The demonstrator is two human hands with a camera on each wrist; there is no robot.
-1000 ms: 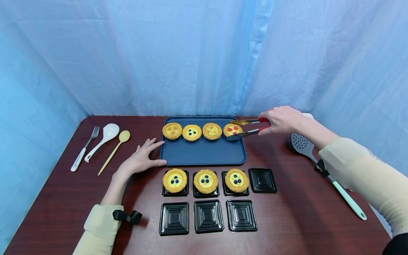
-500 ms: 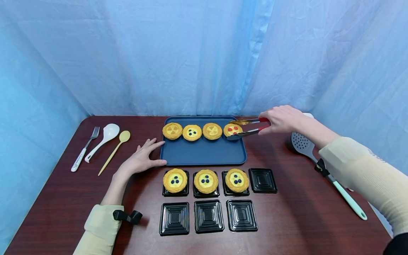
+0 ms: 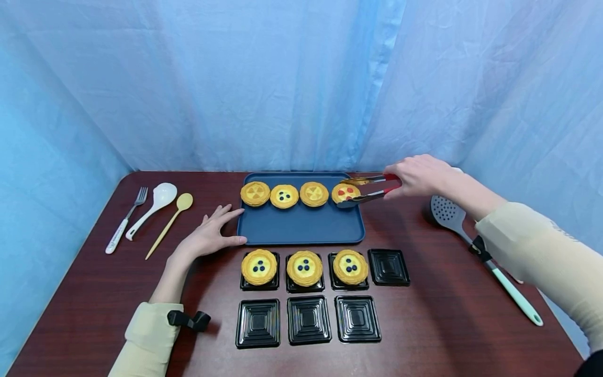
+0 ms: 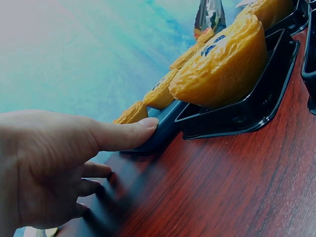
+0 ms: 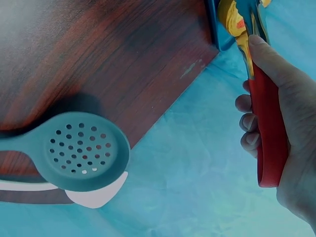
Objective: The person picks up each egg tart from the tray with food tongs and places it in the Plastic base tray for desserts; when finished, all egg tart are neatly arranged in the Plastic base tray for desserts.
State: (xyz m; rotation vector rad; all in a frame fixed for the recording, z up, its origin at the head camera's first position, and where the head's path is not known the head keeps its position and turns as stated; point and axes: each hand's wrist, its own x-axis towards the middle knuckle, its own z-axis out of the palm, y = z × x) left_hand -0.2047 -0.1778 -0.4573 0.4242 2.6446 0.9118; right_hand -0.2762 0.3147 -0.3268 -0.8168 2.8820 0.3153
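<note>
My right hand [image 3: 419, 175] grips red-handled tongs [image 5: 270, 123]. The tongs' two arms lie on either side of a tart with red fruit pieces [image 3: 345, 192], at the right end of the blue tray [image 3: 301, 228]. Three more tarts stand in a row on that tray: two with a lattice-like top [image 3: 255, 193] and one with blueberries [image 3: 284, 196]. With its fingers spread, my left hand [image 3: 207, 235] rests at the tray's left edge, thumb [image 4: 131, 136] on the rim. In front, three blueberry tarts [image 3: 304, 268] sit on black square trays.
Several bare black square trays [image 3: 308, 320] lie nearer the front. At left are a fork [image 3: 124, 222], a white ladle [image 3: 157, 201] and a yellow spoon [image 3: 171, 220]. On the right lies a grey slotted skimmer [image 5: 81, 150], partly over a white utensil [image 5: 96, 195].
The tongs and the red-fruit tart between their arms have shifted slightly to the right, along with my right hand. My left hand has stayed in place.
</note>
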